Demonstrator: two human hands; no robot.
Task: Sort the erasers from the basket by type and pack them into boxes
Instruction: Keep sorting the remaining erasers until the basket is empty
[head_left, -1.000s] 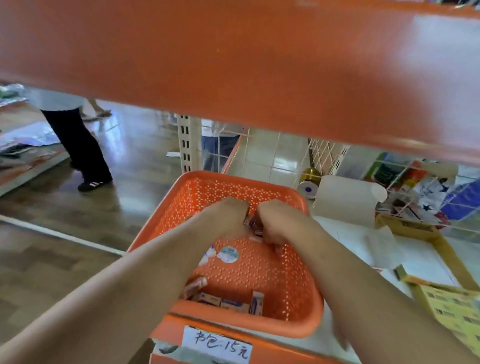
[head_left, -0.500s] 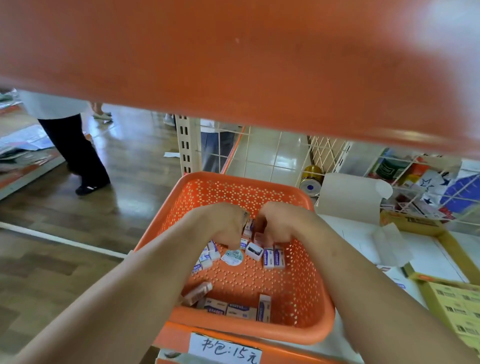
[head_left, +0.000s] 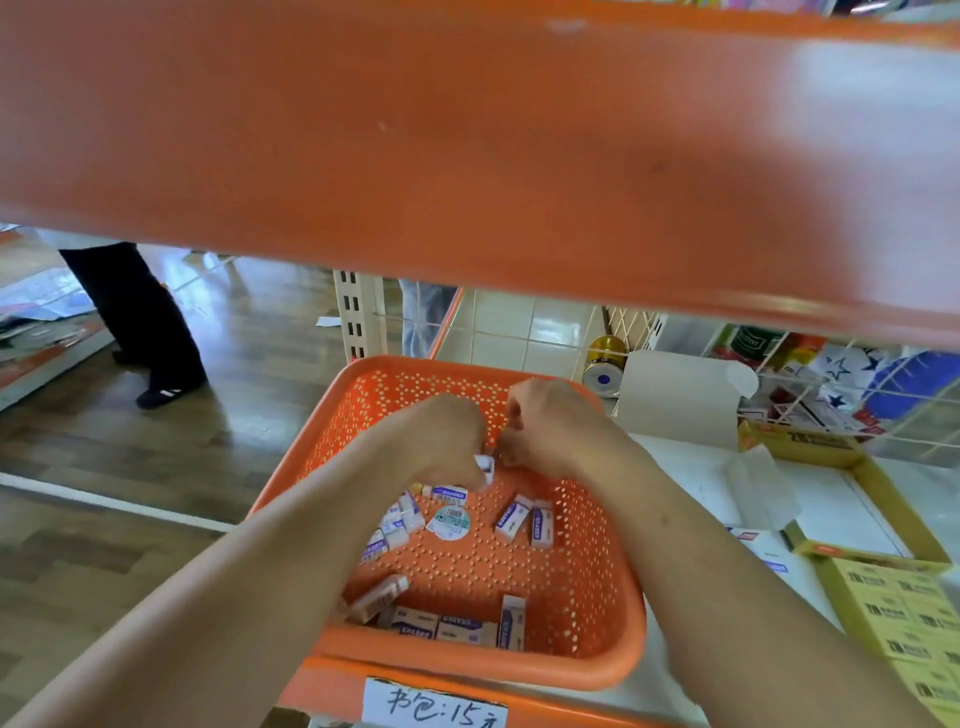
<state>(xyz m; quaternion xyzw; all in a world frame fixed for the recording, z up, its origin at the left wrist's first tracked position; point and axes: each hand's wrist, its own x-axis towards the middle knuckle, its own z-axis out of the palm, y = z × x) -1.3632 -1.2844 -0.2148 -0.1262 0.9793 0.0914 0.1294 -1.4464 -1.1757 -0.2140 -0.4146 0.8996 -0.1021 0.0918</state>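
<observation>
Both of your hands meet above the far half of the orange basket (head_left: 613, 597). Your left hand (head_left: 441, 441) has its fingers curled down and pinches a white eraser (head_left: 484, 462), whose end shows at the fingertips. Your right hand (head_left: 556, 431) is curled too, its fingertips close against the left ones; this view does not let you tell whether it holds anything.

Loose erasers (head_left: 400, 519) lie on the basket floor: a cluster under your left wrist, two side by side under your right wrist, and a row against the near wall. A round sticker (head_left: 451, 522) lies between the cluster and the pair.

Just beyond the basket's far right corner stands an open white box (head_left: 680, 405). A yellow box (head_left: 800, 444) lies to the basket's right. A handwritten label (head_left: 434, 706) sits below the basket's near rim.
</observation>
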